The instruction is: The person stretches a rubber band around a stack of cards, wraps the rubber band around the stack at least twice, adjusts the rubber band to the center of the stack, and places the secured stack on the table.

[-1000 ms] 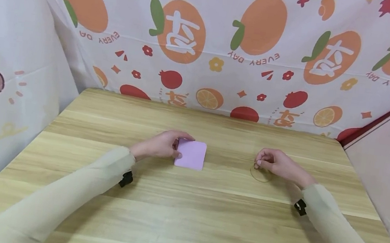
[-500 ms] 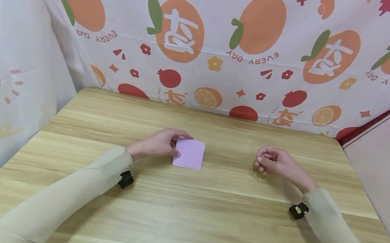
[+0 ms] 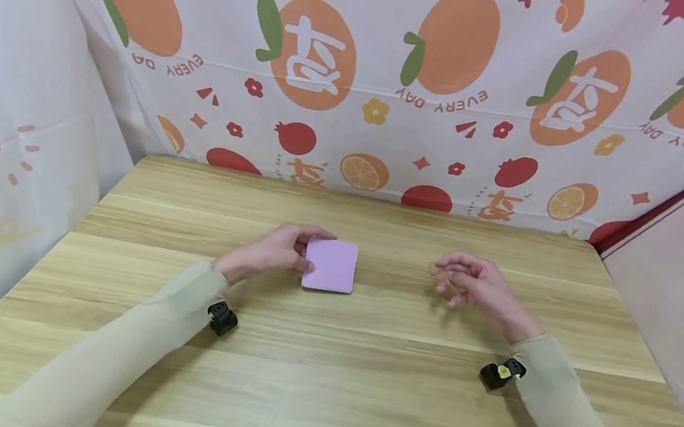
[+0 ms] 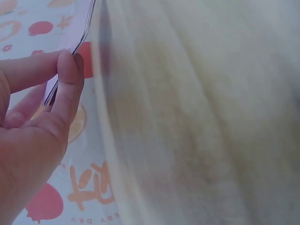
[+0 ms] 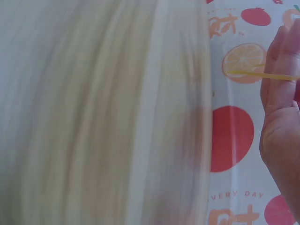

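Observation:
My left hand (image 3: 277, 251) holds a stack of lilac square cards (image 3: 330, 265) by its left side, above the wooden table. In the left wrist view, thumb and fingers pinch the thin stack (image 4: 83, 29), whose edge shows several layers. To the right, apart from the cards, my right hand (image 3: 480, 288) holds a thin yellow rubber band (image 3: 432, 269) at its fingers. The right wrist view shows the rubber band (image 5: 262, 75) stretched out sideways from the fingers; part of that hand is cut off by the frame edge.
The wooden table (image 3: 320, 376) extends beneath both hands. A fruit-printed cloth (image 3: 386, 125) hangs behind its far edge, with pale cloths at left and right. A small black device (image 3: 221, 317) is strapped at the left wrist and another (image 3: 499, 373) at the right.
The right hand has spread its fingers and lifted the rubber band, which hung lower as a loop. Its wrist has turned slightly inward. The left hand and cards have shifted slightly up.

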`<state>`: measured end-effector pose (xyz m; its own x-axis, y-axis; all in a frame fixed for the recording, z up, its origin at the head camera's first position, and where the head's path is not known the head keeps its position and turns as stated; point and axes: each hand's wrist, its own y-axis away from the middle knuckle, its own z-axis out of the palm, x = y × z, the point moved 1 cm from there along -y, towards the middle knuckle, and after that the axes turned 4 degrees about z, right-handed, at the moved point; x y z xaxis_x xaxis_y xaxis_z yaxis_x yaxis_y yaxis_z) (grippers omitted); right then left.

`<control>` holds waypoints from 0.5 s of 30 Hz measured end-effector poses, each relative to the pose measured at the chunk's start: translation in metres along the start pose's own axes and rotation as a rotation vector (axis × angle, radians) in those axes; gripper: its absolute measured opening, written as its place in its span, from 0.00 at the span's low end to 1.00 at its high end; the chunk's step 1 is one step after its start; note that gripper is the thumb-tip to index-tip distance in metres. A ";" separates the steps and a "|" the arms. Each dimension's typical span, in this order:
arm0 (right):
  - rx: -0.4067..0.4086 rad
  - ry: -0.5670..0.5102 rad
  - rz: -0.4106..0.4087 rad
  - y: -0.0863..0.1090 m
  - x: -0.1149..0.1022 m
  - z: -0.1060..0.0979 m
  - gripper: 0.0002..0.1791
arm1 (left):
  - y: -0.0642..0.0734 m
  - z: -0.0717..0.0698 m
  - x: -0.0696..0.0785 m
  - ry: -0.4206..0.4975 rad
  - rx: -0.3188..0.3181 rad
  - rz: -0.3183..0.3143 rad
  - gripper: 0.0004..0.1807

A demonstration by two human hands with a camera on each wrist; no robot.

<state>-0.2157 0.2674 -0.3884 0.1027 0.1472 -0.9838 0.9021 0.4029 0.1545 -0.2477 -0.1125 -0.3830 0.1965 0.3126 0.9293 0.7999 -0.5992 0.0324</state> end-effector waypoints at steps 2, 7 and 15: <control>0.017 -0.014 -0.015 0.000 -0.002 0.005 0.13 | 0.001 0.000 0.002 0.028 0.008 -0.011 0.34; 0.062 -0.059 -0.092 -0.002 -0.006 0.018 0.13 | 0.002 0.001 0.008 0.053 0.025 -0.013 0.35; 0.118 -0.160 -0.082 -0.004 -0.010 0.034 0.12 | 0.003 0.005 0.013 0.078 0.054 0.011 0.35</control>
<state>-0.2058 0.2335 -0.3822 0.0841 -0.0311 -0.9960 0.9522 0.2972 0.0711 -0.2397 -0.1066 -0.3725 0.1622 0.2466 0.9555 0.8279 -0.5609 0.0042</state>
